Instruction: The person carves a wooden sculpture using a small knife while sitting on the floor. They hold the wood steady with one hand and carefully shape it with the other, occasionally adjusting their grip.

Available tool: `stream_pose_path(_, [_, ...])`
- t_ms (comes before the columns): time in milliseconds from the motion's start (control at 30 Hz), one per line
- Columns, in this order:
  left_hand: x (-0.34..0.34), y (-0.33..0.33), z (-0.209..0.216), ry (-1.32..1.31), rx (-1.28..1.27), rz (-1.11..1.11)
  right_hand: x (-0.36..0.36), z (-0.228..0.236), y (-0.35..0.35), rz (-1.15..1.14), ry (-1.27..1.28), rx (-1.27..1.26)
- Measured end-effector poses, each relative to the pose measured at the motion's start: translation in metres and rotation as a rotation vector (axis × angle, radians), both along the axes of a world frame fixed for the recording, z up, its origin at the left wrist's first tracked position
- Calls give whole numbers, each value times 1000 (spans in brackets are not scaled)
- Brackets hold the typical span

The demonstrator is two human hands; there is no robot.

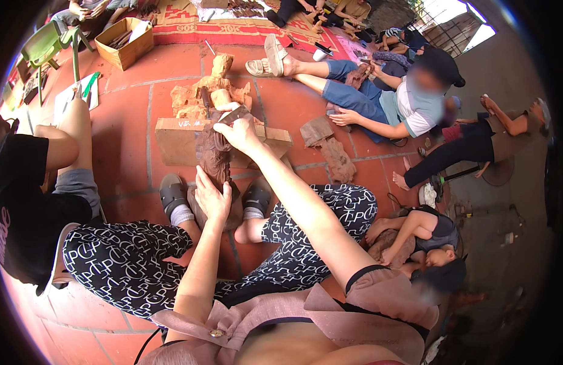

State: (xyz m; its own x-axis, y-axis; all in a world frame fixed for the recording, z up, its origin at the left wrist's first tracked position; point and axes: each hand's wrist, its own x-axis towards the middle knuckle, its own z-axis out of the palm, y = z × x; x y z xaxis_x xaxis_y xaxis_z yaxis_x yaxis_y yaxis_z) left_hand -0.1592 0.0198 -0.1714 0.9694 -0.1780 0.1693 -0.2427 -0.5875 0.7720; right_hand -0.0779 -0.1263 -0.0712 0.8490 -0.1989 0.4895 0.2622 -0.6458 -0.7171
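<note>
Extending between the person's dark sandals (172, 193), a reddish-brown wood carving (215, 160) shows an irregular surface with long, fold-like grooves; its broader lower part is partly covered by the left hand (213, 196). The upper end overlaps, in this view, a pale wooden block (177, 143), behind which lies a lighter, orange-toned figure carving (219, 91); contact with the block cannot be determined. Left fingers: nearly straight, close together, thumb spread, laid against the near part of the grooved wood without encircling it. Right hand (241, 134): fingers bent around a small flat grey piece (231, 114), its kind unclear, at the upper end, the grooved wood lying just below and left of the knuckles.
</note>
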Motion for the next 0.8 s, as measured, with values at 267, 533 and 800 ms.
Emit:
stream_pose_path(267, [-4,-1,8,50,-12,2,0,-10,-7,51,-17,-66])
stream_pose_path(533, [1,-2,0,42,-6,20,-3,14,7,28,32,16])
stream_pose_path(800, [23,14,7,35,-171,177,-17,39,-12,-5,7,5])
